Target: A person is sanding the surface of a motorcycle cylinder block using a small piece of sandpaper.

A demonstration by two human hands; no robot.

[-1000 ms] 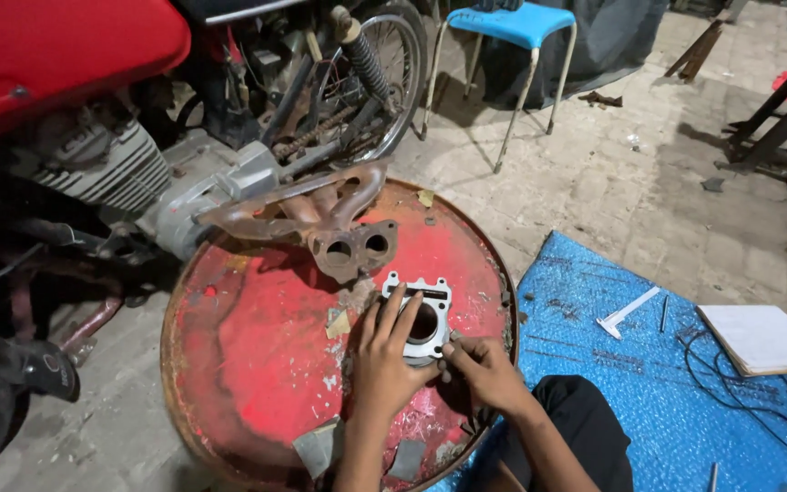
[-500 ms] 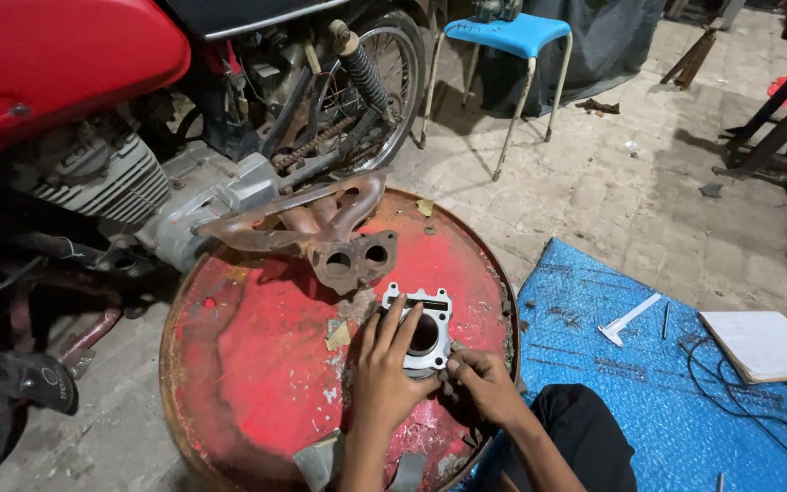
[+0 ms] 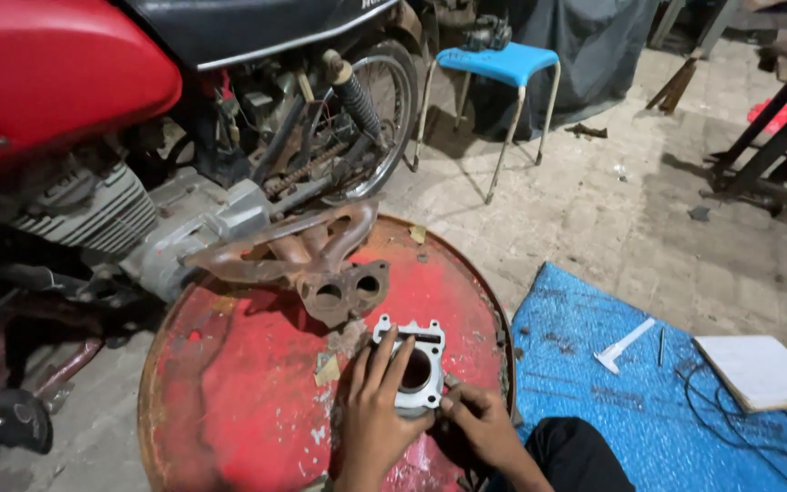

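Silver engine cylinder block (image 3: 412, 366) lies flat on a round red drum top (image 3: 229, 401), serving as the table, at about 4 o'clock on its face. Left hand (image 3: 377, 415) rests on the block's left edge, fingers (image 3: 384, 360) spread apart over it. Right hand (image 3: 477, 424) at the block's lower right corner, fingers pinched together on something small; what, cannot tell. Rusty twin-port exhaust manifold (image 3: 321, 264) lies at 12 o'clock of the block, just beside it. Red motorcycle (image 3: 93, 109) stands at 10 o'clock. Blue tarp (image 3: 612, 401) at 3 o'clock carries a pale rectangular booklet (image 3: 758, 374) and white T-shaped tool (image 3: 623, 346). Blue stool (image 3: 498, 68) at 1 o'clock.
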